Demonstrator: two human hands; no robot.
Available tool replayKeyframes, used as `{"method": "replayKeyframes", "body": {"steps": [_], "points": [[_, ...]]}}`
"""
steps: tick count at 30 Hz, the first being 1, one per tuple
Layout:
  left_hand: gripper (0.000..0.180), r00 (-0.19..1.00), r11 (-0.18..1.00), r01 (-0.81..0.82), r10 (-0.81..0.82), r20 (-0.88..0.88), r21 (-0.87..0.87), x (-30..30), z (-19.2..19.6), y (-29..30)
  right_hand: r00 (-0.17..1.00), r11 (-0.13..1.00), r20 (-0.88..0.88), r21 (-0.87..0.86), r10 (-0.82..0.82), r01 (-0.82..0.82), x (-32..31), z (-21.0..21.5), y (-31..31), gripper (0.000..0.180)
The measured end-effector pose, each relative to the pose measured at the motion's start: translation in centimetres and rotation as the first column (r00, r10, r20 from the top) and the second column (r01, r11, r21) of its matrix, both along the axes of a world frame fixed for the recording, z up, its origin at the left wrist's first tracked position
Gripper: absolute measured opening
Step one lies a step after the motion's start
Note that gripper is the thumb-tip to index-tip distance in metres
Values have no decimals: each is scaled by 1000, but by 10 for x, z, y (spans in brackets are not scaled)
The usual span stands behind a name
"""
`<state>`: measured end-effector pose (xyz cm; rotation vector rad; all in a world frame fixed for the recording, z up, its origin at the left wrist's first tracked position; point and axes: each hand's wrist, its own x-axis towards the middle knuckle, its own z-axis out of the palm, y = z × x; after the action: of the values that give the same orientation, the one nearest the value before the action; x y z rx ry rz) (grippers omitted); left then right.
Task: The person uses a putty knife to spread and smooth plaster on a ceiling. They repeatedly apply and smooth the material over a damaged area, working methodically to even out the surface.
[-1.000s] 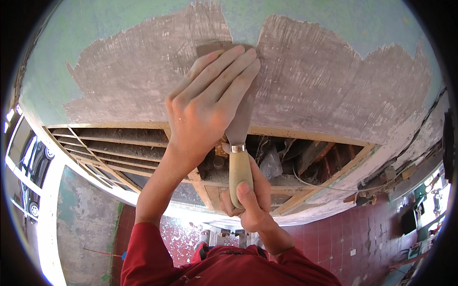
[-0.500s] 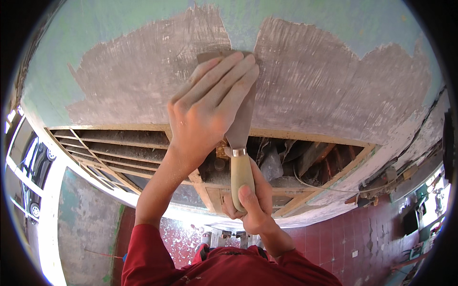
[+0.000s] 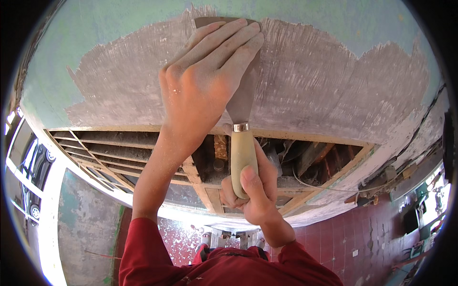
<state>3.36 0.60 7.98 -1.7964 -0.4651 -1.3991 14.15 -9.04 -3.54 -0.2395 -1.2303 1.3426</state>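
Observation:
My right hand (image 3: pixel 255 190) is wrapped round the pale yellow handle of a scraper (image 3: pixel 245 97), thumb lying along the handle. The wide grey blade points away from me and lies against a painted surface (image 3: pixel 324 81), its front edge at the border between bare grey-brown area and green paint. Flat on the blade rests my left hand (image 3: pixel 205 76), fingers stretched out toward the front edge and dusted grey. It covers much of the blade's left side. Pale specks lie on the left hand and forearm.
Below the scraped area, a wooden frame (image 3: pixel 305 136) surrounds dusty slats at left and a dark cavity with debris at right. A thin cable (image 3: pixel 329 190) hangs there. Far below are a red tiled floor (image 3: pixel 334 238) and wooden planks at my feet. A car (image 3: pixel 38 176) shows at left.
Both hands have pushed the scraper forward, away from me. Its blade now covers the spot where a tongue of green paint dipped into the bare area, and that tongue no longer shows.

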Motion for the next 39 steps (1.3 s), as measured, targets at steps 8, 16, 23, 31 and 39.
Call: {"method": "replayKeyframes", "body": {"steps": [8,16,23,31,39], "points": [[33,1000,1000,11,-10,-23,22,1,-4,3,999,999,-7,17,-44,44,-4,2,-3,66],[28,1000,996,27,-26,-14,79,0,-19,9,995,997,59,-7,-77,78,-3,-8,-11,66],[19,994,992,-109,110,-4,62,-21,-16,-21,955,985,295,171,-34,-18,5,-38,2,65],[12,981,903,-182,196,-5,-389,-84,-213,-77,662,816,477,-358,578,-454,-22,-144,-37,31],[16,963,721,-112,247,103,-683,-71,-308,-113,761,494,-89,-711,643,-500,-29,-235,-68,43]]}}
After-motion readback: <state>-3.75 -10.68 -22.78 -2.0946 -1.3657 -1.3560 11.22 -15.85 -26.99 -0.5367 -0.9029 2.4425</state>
